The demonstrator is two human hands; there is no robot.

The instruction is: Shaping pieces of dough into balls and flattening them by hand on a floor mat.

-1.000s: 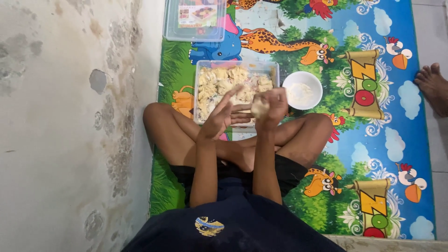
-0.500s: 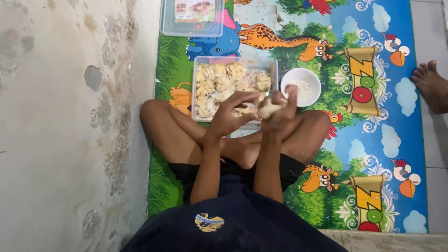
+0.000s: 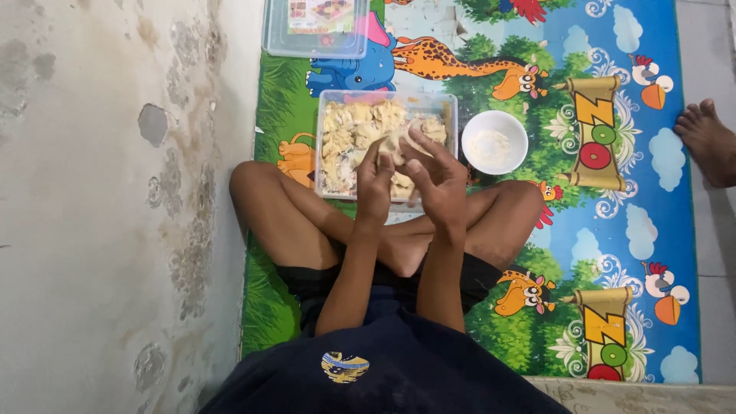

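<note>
Left hand (image 3: 375, 182) and right hand (image 3: 438, 178) pinching dough piece (image 3: 392, 144) together, fingers curled round it, over clear tub (image 3: 331, 103); white bowl (image 3: 494, 142) beside, near mat's far edge.

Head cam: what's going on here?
A person sits cross-legged on a colourful animal-print mat beside a worn wall. Both hands, left hand and right hand, pinch a small piece of dough over a clear tub full of similar pale pieces. A white bowl of powder stands right of the tub. Someone else's bare foot shows at the right edge.
</note>
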